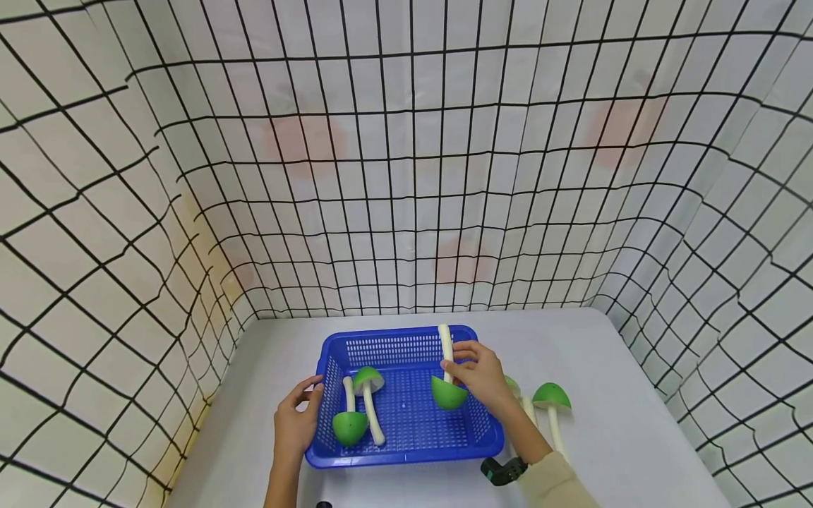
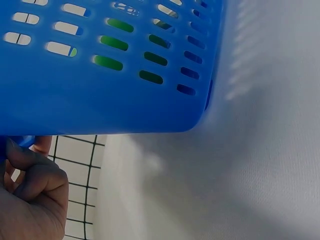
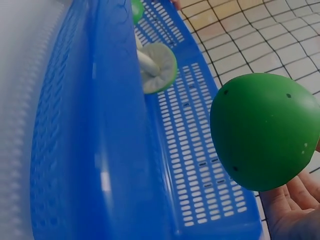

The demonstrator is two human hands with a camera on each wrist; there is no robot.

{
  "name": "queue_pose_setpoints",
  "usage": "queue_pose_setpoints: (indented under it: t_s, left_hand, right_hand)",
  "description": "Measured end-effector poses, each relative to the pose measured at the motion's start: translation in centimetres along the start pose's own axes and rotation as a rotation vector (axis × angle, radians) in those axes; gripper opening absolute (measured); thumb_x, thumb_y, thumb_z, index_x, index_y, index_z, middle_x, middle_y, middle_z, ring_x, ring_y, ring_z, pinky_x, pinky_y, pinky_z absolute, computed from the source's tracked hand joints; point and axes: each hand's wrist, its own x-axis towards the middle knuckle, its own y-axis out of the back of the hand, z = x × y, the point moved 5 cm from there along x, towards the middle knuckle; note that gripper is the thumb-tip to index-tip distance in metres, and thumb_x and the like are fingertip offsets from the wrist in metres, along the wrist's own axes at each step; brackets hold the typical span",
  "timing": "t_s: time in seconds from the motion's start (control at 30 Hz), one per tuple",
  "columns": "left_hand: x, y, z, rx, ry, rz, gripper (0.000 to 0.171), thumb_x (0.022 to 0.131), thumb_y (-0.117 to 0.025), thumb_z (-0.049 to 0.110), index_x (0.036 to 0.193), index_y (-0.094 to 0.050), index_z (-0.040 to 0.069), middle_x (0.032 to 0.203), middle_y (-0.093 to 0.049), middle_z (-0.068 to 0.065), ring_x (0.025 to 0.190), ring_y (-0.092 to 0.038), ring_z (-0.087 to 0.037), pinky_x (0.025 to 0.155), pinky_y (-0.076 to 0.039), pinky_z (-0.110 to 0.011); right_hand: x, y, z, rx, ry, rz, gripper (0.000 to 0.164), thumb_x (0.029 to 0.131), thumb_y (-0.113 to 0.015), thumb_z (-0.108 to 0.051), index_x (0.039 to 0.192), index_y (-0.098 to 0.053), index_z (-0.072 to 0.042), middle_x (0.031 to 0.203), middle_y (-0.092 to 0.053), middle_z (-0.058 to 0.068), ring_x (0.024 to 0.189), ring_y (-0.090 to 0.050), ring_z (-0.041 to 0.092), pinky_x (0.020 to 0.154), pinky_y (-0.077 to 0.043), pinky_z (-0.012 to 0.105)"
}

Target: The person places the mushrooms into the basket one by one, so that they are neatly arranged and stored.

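Observation:
My right hand [image 1: 481, 377] pinches a toy mushroom [image 1: 449, 395] by its white stem, green cap downward, above the right part of a blue plastic basket [image 1: 406, 457]. Its dark-spotted green cap [image 3: 265, 131] fills much of the right wrist view. At the basket's left side, my left hand [image 1: 297, 421] grips the rim; curled fingers [image 2: 42, 182] show in the left wrist view. Inside the basket on the left lie two more mushrooms, one with its cap [image 1: 350, 428] near the front, the other with its cap [image 1: 368, 379] farther back.
Right of the basket, a green-capped mushroom [image 1: 552, 396] lies on the white table [image 1: 625, 423]. Beside it, another mushroom [image 1: 528, 408] is partly hidden by my right arm. Black-grid netting [image 1: 413, 176] over pale sheets stands around the table. A small dark object [image 1: 324, 504] sits at the front edge.

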Motion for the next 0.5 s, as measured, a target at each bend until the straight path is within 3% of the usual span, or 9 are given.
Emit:
queue_pose_setpoints:
  t_s: [0.5]
  left_hand:
    - [0.1, 0.0, -0.1, 0.004, -0.024, 0.009, 0.039, 0.103, -0.059, 0.044, 0.135, -0.068, 0.024, 0.116, -0.07, -0.02, 0.078, -0.063, -0.022, 0.06, -0.053, -0.025]
  right_hand:
    - [0.1, -4.2, 0.1, -0.09, 0.027, -0.055, 0.04, 0.088, -0.082, -0.015, 0.122, -0.065, -0.004, 0.108, -0.072, 0.014, 0.071, -0.071, 0.016, 0.058, -0.059, 0.031]
